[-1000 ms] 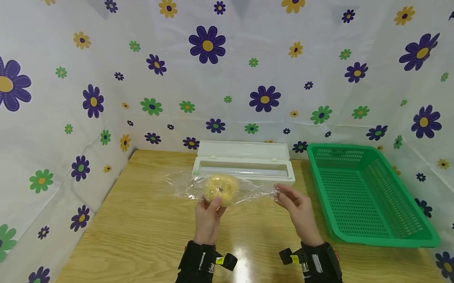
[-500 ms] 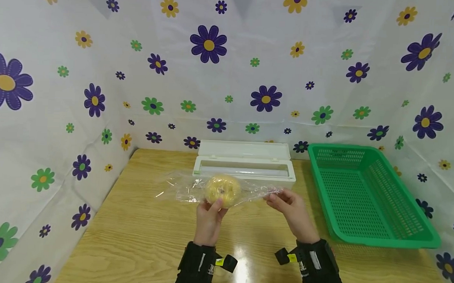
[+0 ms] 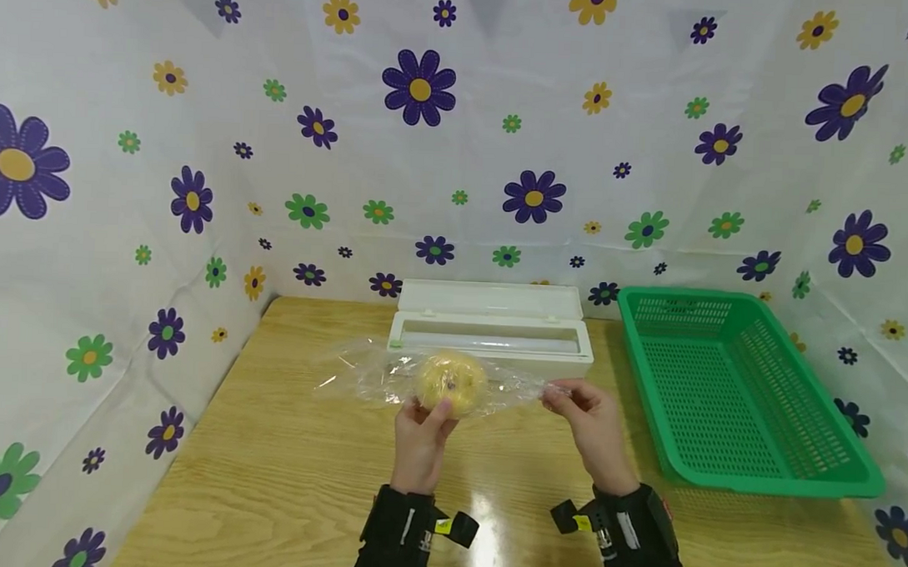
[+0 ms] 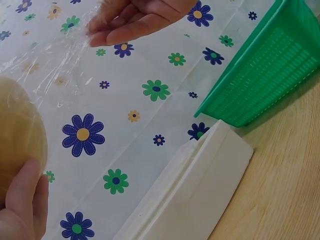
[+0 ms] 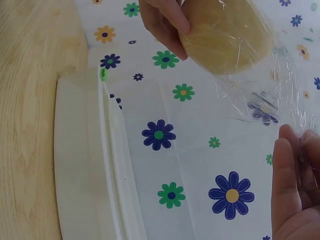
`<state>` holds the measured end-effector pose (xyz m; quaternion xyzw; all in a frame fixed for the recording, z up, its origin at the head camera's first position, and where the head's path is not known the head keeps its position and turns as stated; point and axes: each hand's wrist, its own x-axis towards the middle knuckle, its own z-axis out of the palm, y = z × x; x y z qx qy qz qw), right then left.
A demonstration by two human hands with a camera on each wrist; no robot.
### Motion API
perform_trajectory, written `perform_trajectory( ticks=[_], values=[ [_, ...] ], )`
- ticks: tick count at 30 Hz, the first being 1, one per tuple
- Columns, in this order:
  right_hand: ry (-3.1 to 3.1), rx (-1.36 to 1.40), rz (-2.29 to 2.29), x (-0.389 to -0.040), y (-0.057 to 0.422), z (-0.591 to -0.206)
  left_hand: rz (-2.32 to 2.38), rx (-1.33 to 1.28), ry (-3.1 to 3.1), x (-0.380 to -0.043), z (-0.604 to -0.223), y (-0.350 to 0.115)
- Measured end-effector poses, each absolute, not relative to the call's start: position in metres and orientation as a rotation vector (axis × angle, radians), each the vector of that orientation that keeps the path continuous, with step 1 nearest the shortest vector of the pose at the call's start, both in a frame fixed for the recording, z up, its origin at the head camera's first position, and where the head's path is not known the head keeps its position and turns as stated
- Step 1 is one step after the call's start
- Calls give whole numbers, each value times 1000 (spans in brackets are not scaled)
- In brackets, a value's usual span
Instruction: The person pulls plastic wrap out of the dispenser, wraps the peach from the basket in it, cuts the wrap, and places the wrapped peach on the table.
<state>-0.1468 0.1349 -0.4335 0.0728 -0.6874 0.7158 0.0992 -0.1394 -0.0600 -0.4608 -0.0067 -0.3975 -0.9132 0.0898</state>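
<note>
A round yellow fruit with a small dark spot at its middle is held up above the table, covered in clear plastic wrap. My left hand grips it from below, thumb on the near face. To the right, my right hand pinches the gathered end of the wrap between thumb and fingers. In the right wrist view the wrap runs twisted from the fruit into the right hand. The other end of the wrap spreads loose to the left of the fruit.
Behind the hands, a white wrap dispenser stands with its lid raised and a roll inside. A green plastic basket sits on the wooden table at the right. A flower-printed sheet encloses the back and sides.
My right hand first shifted left along the wrap's end, and its fingers have closed into a pinch there. The left hand and fruit have moved slightly right.
</note>
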Motion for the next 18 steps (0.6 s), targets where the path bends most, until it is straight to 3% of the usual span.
perform_trajectory(
  ticks=[18],
  values=[
    [-2000,433,1818,-130,112,-418,-2553,41,-1561,-142,-464,-40]
  ],
)
